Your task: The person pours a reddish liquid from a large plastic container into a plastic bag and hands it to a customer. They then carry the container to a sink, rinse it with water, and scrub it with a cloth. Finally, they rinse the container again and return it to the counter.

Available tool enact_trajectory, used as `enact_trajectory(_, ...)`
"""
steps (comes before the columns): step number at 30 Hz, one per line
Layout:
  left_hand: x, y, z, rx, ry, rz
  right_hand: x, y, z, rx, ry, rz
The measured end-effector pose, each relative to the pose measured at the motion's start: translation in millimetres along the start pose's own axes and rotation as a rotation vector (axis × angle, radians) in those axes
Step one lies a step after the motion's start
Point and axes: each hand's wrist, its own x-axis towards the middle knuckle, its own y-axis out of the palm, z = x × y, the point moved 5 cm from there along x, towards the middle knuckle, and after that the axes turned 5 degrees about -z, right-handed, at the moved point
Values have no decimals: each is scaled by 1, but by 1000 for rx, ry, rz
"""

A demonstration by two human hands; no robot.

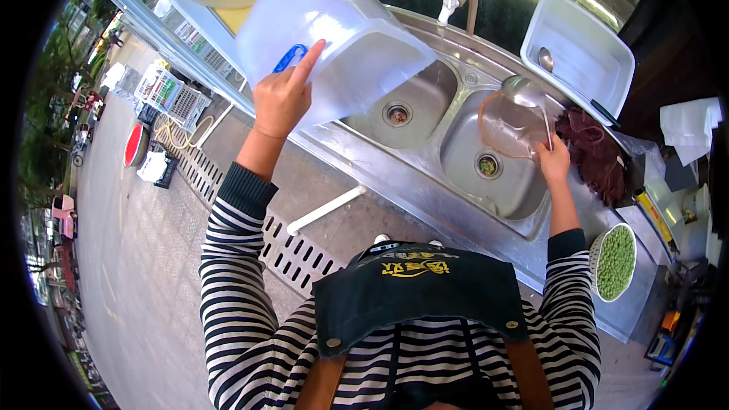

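Observation:
My left hand (285, 94) holds a large translucent plastic container (347, 62) by its blue handle (289, 58), index finger pointed along its side. The container is tilted over the left sink bowl (376, 131), its opening towards the right. My right hand (551, 160) grips the handle of a metal ladle (523, 91) and a clear pitcher-like vessel with a brownish rim (501, 131), over the right sink bowl (461, 159). Thin water runs from the white-handled faucet (450, 5). Green bits lie in the right drain (488, 165).
A white basin (592, 51) with a spoon (545, 60) stands behind the right bowl. Dark red cloth or gloves (595, 151) lie beside it. A white basket of green peas or beans (615, 262) sits on the counter's right end. Crates (171, 97) stand on the ground at left.

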Motion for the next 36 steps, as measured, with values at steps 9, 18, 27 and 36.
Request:
enact_trajectory(9,-29,-42,7,47,-19,-252,-51,-47,1,-135,-232,-487)
enact_trajectory(18,-93,-90,55,145,-357,-602,-134,-108,8,-61,-173,-909)
enact_trajectory(27,-29,-145,-26,-1058,-520,-893,-306,-198,-106,153,303,-1122)
enact_trajectory(36,73,-174,-173,-1479,-394,-690,-566,-344,-226,-38,644,-1423)
